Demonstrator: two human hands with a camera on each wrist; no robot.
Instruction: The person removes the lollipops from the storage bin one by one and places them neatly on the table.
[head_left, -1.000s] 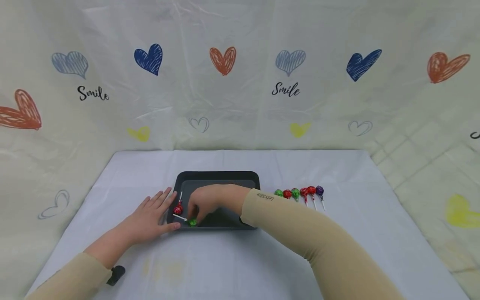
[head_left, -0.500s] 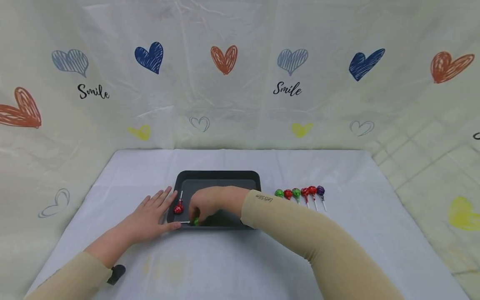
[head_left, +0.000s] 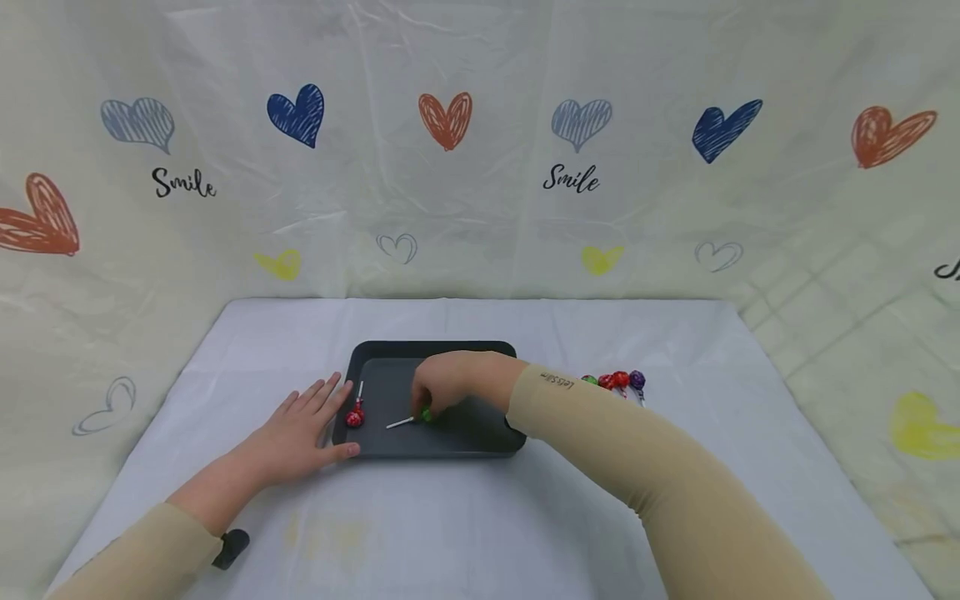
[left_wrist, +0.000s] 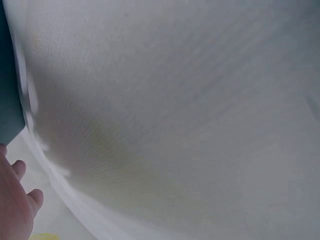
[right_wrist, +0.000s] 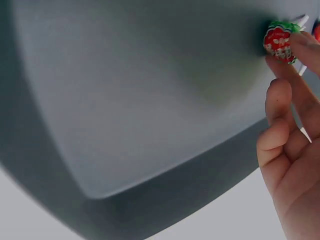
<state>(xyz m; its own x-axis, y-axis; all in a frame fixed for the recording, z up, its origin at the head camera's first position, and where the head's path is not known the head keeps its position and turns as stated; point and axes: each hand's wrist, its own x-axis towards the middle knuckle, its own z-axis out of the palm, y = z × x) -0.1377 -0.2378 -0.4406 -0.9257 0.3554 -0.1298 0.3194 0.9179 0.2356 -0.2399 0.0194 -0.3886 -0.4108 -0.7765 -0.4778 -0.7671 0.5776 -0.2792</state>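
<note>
A dark grey rectangular tray (head_left: 431, 348) lies on the white-covered table. My right hand (head_left: 450, 382) is over its middle and pinches a green-wrapped lollipop (head_left: 427, 414), whose white stick points left. The right wrist view shows thumb and finger on the lollipop's green-and-red wrapper (right_wrist: 279, 44), the other fingers loosely bent. Near the tray's left wall lies a red lollipop (head_left: 355, 417), stick toward the back. My left hand (head_left: 300, 435) rests flat with spread fingers at the tray's left edge. Only part of that hand (left_wrist: 15, 200) shows in the left wrist view.
Right of the tray, several lollipops stand in a row: a green one (head_left: 590, 379), red ones (head_left: 620, 379) and a purple one (head_left: 637, 380). My right sleeve (head_left: 630, 450) partly covers them. A hanging cloth with hearts (head_left: 446, 121) closes off the back.
My right hand has moved right and back with the green lollipop, from the tray's front left corner to its middle. More of the lollipop row is now covered. The left hand has stayed.
</note>
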